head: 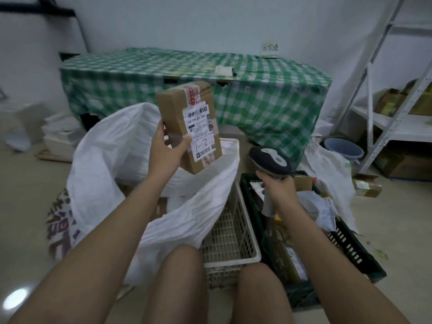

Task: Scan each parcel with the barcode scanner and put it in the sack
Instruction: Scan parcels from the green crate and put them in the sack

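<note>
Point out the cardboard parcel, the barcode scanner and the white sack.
cardboard parcel (174, 106): head view, on its bare brown side face.
barcode scanner (268, 160): head view, on the dark top of its head.
white sack (102, 160): head view, on its raised left wall.

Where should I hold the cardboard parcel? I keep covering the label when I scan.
Probably by its lower narrow sides, coming from below left as the left hand does now. The cardboard parcel stands tilted upright above the white sack, its shipping label facing the viewer. The barcode sits at the label's top, so a low side grip leaves it clear for the barcode scanner in the right hand.
</note>
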Demonstrator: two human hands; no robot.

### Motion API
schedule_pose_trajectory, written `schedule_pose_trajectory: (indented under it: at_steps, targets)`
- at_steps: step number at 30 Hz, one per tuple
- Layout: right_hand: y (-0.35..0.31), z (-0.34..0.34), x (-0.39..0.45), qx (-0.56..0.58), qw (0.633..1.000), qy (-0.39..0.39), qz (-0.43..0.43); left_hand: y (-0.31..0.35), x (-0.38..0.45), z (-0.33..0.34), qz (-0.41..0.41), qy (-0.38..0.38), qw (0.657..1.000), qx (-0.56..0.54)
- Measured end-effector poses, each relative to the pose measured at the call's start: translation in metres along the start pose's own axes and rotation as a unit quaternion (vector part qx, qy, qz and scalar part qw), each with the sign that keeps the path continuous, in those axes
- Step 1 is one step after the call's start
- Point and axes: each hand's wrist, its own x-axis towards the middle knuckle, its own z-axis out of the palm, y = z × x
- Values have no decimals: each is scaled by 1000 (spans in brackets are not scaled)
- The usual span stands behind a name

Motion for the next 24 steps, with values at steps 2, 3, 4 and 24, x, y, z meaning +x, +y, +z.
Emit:
schedule_pose_trajectory:
  at_steps: [2,3,4,24]
  targets:
    - [-3,19,0,1,1000,-12,1,-5,11,-24,24,4,998,61]
    - [-4,25,1,-4,1000,-19,5,-10,15,-33,28,0,994,101]
    - [-3,31,2,-10,1000,-25,10,-19,19,-42,19,-14,986,166]
    - [99,-161,20,-18,973,182,143,-74,-65,197,51,-355,882,307]
